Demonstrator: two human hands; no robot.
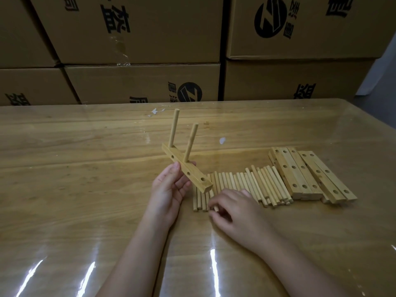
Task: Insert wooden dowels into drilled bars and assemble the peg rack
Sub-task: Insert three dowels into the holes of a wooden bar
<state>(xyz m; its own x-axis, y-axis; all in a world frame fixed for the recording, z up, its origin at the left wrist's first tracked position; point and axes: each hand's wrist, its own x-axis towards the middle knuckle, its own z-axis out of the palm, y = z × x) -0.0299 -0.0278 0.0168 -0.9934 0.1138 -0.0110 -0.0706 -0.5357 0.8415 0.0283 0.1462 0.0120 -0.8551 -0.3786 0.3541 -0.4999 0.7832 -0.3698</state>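
Bar [195,176] w/ 2 dowels [174,129] (L hand [169,189])

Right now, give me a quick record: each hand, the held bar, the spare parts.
left hand: holds drilled bar above the table
drilled bar: two dowels upright in it, three holes empty
right hand: pinches one loose dowel at the dowel row
spare bars: stacked right of the row

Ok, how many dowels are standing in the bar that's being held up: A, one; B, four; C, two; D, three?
C: the bar held in the left hand has exactly two dowels sticking up from it, side by side near its far end.
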